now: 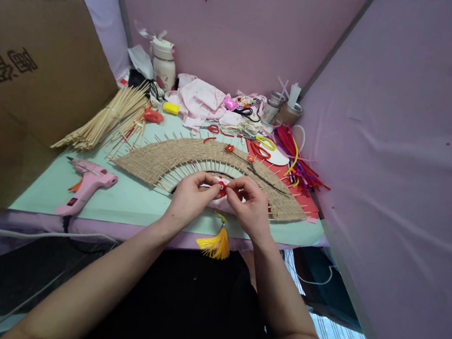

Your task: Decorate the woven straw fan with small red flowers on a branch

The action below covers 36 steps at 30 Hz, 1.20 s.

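Between the fingertips of my left hand (195,196) and my right hand (248,203) is a small red flower (222,187), pinched from both sides. Both hands hover over the lower middle of a large fan (195,151) made of thin sticks and woven tan cord. A dark twig (268,181) lies across the fan's right half, with small red flowers (229,148) beside its upper end. From the fan's base a yellow tassel (218,244) hangs over the table edge. My hands hide part of the fan's white base.
A pink glue gun (91,184) lies at left, near a bundle of wooden sticks (107,119) and a cardboard box (22,90). Scissors (265,142), red and purple pipe cleaners (295,157), pink cloth (198,98) and a white bottle (164,65) stand or lie behind the fan.
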### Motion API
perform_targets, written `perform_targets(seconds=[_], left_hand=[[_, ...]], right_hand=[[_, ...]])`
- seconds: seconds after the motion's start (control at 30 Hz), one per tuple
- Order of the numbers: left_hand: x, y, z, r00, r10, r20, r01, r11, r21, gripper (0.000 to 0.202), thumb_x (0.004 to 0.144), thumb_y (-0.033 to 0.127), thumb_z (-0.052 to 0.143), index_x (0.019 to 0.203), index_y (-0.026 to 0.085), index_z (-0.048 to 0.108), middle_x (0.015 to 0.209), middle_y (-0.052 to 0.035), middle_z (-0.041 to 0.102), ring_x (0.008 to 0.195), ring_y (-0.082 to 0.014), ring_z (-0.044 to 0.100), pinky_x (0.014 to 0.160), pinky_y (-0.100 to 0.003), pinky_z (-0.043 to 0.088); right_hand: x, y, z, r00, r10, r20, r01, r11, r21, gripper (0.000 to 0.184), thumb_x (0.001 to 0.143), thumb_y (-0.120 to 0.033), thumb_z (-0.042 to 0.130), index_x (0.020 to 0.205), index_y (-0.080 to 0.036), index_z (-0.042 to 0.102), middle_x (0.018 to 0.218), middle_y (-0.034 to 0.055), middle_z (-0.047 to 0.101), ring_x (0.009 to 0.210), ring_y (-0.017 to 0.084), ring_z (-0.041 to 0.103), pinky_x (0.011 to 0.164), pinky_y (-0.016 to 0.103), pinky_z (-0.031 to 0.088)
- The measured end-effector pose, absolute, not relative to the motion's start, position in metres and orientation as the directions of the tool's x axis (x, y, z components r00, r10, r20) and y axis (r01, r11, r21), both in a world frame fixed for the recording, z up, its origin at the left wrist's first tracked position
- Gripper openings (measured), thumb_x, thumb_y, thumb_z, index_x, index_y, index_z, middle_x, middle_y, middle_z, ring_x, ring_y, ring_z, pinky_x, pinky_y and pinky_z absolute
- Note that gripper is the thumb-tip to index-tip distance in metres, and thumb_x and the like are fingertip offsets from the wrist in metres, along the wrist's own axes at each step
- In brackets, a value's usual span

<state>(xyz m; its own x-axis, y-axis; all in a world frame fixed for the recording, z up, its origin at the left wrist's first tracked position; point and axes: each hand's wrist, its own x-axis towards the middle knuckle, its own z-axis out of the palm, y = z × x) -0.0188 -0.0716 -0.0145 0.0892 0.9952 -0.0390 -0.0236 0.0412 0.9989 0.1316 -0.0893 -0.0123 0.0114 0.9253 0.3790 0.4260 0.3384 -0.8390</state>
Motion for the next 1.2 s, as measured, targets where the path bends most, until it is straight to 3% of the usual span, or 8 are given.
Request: perform_targets(seconds=[0.2, 0.4, 0.57, 0.67, 0.83, 1.2], left_hand=[[-0.016, -0.077, -0.016, 0.125, 0.992, 0.027, -0.06, -0.02, 0.998, 0.018, 0.074, 0.032, 0.069, 0.081, 0.016, 0.066, 0.082, -0.0029, 0.072, 0.072, -0.0147, 0.068, 0.068, -0.024, 0.053], [-0.012, -0.085, -0.023, 0.037, 0.957, 0.288, 0.074, -0.29, 0.954, 0.015, 0.08, 0.032, 0.064, 0.082, 0.017, 0.068, 0.09, -0.0053, 0.071, 0.084, -0.0157, 0.066, 0.083, -0.028, 0.051], [-0.03, -0.071, -0.012, 0.251, 0.96, 0.126, -0.052, -0.117, 0.992, 0.027, 0.081, 0.039, 0.064, 0.097, 0.017, 0.068, 0.098, -0.0066, 0.072, 0.087, -0.0171, 0.067, 0.08, -0.028, 0.053], [-0.041, -0.056, -0.002, 0.35, 0.931, 0.104, 0.046, -0.128, 0.991, 0.021, 0.078, 0.035, 0.067, 0.086, 0.016, 0.07, 0.09, -0.0051, 0.072, 0.083, -0.0151, 0.065, 0.078, -0.025, 0.05], [-0.049, -0.043, 0.009, 0.548, 0.835, 0.051, 0.172, -0.172, 0.97, 0.017, 0.075, 0.031, 0.067, 0.08, 0.015, 0.072, 0.081, -0.003, 0.072, 0.075, -0.0133, 0.062, 0.069, -0.023, 0.046], [-0.049, -0.048, 0.011, 0.598, 0.8, 0.049, 0.294, -0.275, 0.915, 0.015, 0.078, 0.028, 0.062, 0.077, 0.017, 0.071, 0.077, -0.0015, 0.072, 0.071, -0.0129, 0.062, 0.067, -0.023, 0.046]], right_hand=[[0.131, -0.088, -0.014, 0.033, 0.937, 0.347, 0.368, 0.312, -0.876, 0.011, 0.082, -0.027, 0.059, 0.074, -0.021, 0.06, 0.077, 0.0013, 0.061, 0.07, 0.014, 0.056, 0.063, 0.026, 0.045], [0.128, -0.084, -0.018, 0.084, 0.987, 0.134, 0.116, 0.124, -0.985, 0.014, 0.078, -0.034, 0.06, 0.076, -0.02, 0.057, 0.067, -0.0022, 0.057, 0.059, 0.011, 0.051, 0.057, 0.025, 0.043], [0.133, -0.087, -0.012, 0.018, 0.952, 0.305, 0.35, 0.28, -0.894, 0.01, 0.082, -0.027, 0.057, 0.076, -0.02, 0.058, 0.074, 0.0002, 0.059, 0.067, 0.013, 0.054, 0.065, 0.026, 0.043], [0.135, -0.088, -0.009, -0.078, 0.925, 0.371, 0.451, 0.365, -0.815, 0.009, 0.084, -0.025, 0.055, 0.076, -0.02, 0.057, 0.076, 0.0005, 0.057, 0.067, 0.013, 0.051, 0.064, 0.026, 0.041], [0.134, -0.09, -0.01, -0.153, 0.909, 0.388, 0.477, 0.412, -0.777, 0.009, 0.085, -0.023, 0.055, 0.076, -0.021, 0.055, 0.075, -0.0003, 0.055, 0.067, 0.013, 0.048, 0.061, 0.025, 0.038], [0.129, -0.097, -0.013, -0.127, 0.917, 0.377, 0.538, 0.383, -0.75, 0.009, 0.084, -0.02, 0.053, 0.074, -0.02, 0.055, 0.072, -0.0007, 0.054, 0.066, 0.013, 0.05, 0.062, 0.025, 0.038]])
